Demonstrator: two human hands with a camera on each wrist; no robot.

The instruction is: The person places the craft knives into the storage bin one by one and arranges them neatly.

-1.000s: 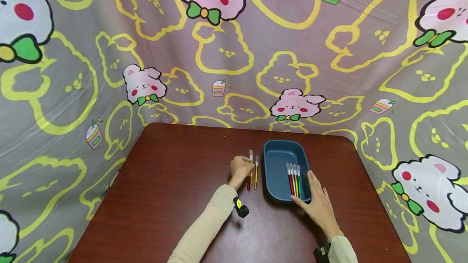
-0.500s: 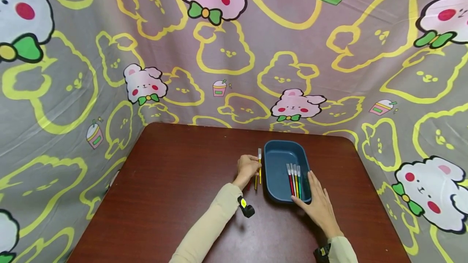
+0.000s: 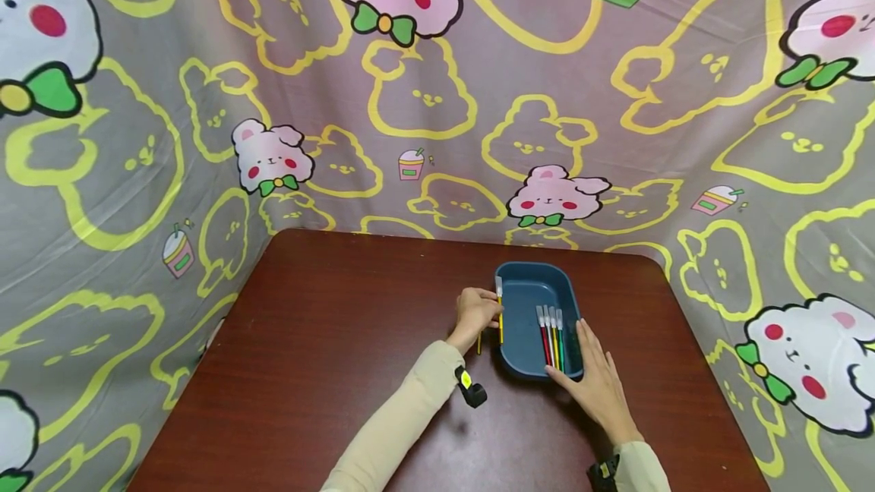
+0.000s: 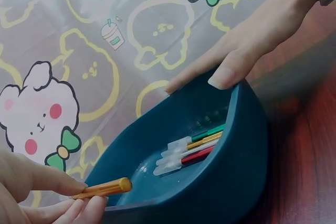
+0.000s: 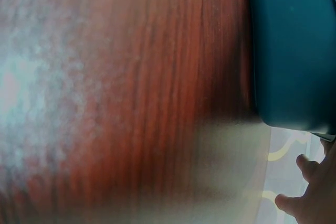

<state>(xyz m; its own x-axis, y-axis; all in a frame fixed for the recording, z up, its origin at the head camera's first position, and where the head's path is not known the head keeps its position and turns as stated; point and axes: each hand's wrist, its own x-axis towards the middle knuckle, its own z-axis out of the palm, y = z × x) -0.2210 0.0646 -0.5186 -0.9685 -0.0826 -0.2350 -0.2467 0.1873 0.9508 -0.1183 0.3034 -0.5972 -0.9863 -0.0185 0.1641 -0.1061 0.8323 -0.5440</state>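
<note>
My left hand point(image 3: 475, 316) pinches a yellow paintbrush point(image 3: 501, 329) with a clear-looking cap at its far end. The brush overlaps the left rim of a blue tray point(image 3: 522, 325) in the head view. In the left wrist view, the golden handle end point(image 4: 125, 184) sticks out between thumb and fingers, close over the wall. Straight-fingered, my right hand point(image 3: 601, 393) rests at the tray's near right corner, thumb on the near rim and fingers along the right side. Several capped brushes, including a red one point(image 3: 547, 344) and a green one point(image 3: 561, 351), lie side by side inside the tray.
Another yellow brush point(image 3: 479, 342) lies on the brown table point(image 3: 355, 310) left of the tray, partly covered by my left hand. A patterned curtain point(image 3: 424, 82) surrounds the table at the back and sides.
My left hand has carried the yellow paintbrush rightward from beside the loose brushes to the tray's left rim. My right hand has stayed at the tray's corner.
</note>
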